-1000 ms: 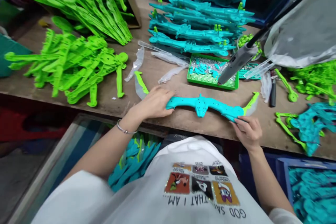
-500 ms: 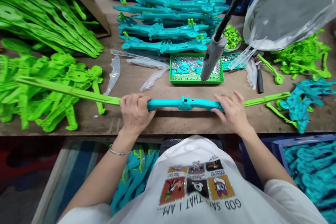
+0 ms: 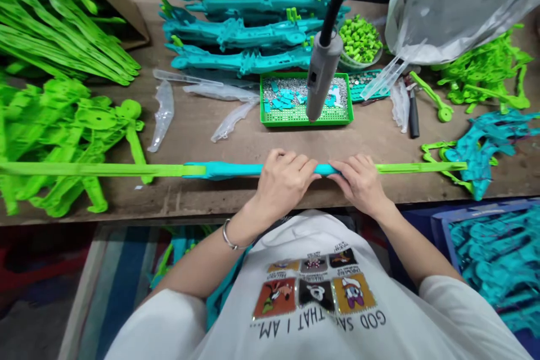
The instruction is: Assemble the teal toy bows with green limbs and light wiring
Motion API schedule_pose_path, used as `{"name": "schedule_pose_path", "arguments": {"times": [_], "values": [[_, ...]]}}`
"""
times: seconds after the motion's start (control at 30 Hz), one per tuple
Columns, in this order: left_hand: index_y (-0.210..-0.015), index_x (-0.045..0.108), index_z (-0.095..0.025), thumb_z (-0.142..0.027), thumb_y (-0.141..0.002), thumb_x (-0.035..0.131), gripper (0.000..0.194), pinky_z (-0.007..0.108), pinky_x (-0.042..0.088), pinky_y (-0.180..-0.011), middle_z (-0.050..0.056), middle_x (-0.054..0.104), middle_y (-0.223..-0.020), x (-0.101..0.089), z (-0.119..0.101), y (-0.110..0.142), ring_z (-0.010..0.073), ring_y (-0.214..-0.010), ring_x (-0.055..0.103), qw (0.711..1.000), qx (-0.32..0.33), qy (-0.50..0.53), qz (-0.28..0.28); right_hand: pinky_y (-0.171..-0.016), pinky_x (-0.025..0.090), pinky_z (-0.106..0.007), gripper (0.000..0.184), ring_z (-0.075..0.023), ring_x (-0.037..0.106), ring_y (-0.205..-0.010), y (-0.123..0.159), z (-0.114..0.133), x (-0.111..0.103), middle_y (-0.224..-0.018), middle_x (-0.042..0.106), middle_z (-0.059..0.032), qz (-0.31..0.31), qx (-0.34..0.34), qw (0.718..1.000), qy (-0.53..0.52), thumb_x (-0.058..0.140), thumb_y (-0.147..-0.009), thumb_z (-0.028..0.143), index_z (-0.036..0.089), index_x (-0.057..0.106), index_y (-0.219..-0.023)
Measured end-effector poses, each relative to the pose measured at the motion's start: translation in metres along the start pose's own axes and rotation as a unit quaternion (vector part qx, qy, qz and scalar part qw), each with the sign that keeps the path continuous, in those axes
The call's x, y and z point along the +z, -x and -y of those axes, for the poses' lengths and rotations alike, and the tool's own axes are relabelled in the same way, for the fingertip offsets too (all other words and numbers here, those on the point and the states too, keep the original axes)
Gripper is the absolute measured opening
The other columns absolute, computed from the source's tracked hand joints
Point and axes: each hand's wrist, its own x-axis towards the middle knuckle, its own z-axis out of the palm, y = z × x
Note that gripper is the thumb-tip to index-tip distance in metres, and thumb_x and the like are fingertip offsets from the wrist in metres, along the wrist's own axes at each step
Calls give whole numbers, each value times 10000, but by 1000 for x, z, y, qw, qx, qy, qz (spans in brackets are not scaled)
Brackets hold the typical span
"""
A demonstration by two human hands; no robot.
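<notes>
Left of my fingers, the long green limb [image 3: 97, 169] could snag green parts [image 3: 95, 118] if swung. My left hand [image 3: 286, 183] and right hand [image 3: 358, 183] clamp the turquoise centre section [image 3: 232, 170]; uneven pressure could crack it. Right of them, the shorter green limb [image 3: 415, 167] could catch turquoise pieces [image 3: 476, 146].

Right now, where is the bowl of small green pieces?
In the head view, the bowl stands right of centre near the top, behind the right end of the green tray, left of the grey bag, farther out than the right hand.
</notes>
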Motion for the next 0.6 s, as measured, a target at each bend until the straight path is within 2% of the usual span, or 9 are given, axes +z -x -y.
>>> {"name": "schedule_pose_path", "arguments": {"times": [0.13,0.2,0.27,0.33,0.4,0.5,0.6], "values": [[-1035,689,-197,-371,-1043,560,217,423,393,-843,41,708,-816,0,0,1,229,-789,620,1000,3,-14,-19,-789,456,-408,278,-243,595,-871,2,4,11,-924,734,-78,-16,15,1000,-7,603,-1012,316,200,691,-1249],[-1036,680,-203,-374,-1038,566,205,430,402,-847,38,702,-824,-3,-1,0,238,-803,622,1000,0,-30,-8,-886,506,-423,312,-241,638,-947,4,6,11,-1041,762,-83,-21,15,999,-24,588,-1018,285,205,653,-1312],[-1019,673,-202,-361,-1036,560,196,440,414,-851,51,700,-842,-8,-4,-1,255,-827,627,999,-4,-50,15,-1060,501,-450,407,-242,656,-1145,9,7,2,-1268,736,-99,-26,13,999,-40,572,-1025,272,217,564,-1428],[-998,671,-192,-324,-1034,546,185,463,429,-884,71,698,-860,-13,-9,-3,275,-851,632,997,-11,-67,47,-1200,423,-502,525,-259,577,-1363,18,4,-17,-1464,641,-111,-36,20,999,-22,582,-1019,298,241,457,-1526],[-1002,678,-173,-276,-1027,531,181,505,433,-950,92,702,-880,-15,-19,-6,293,-871,638,994,-26,-74,78,-1270,320,-575,603,-296,485,-1472,27,-3,-41,-1533,588,-111,-44,45,997,44,613,-1000,337,255,411,-1563],[-1163,679,-111,-242,-1012,532,247,561,399,-1063,152,732,-1047,-7,-45,-16,338,-1035,650,993,-49,-47,99,-1309,160,-643,577,-327,496,-1450,37,-14,-73,-1445,657,-111,2,80,985,156,598,-1004,336,225,443,-1549],[-1429,544,-65,-286,-1034,519,453,547,368,-1129,210,661,-1359,16,-74,-35,348,-1277,585,996,-31,11,85,-1309,109,-649,470,-288,596,-1294,38,-20,-83,-1262,736,-88,60,74,976,198,522,-1028,242,214,507,-1496]]}}
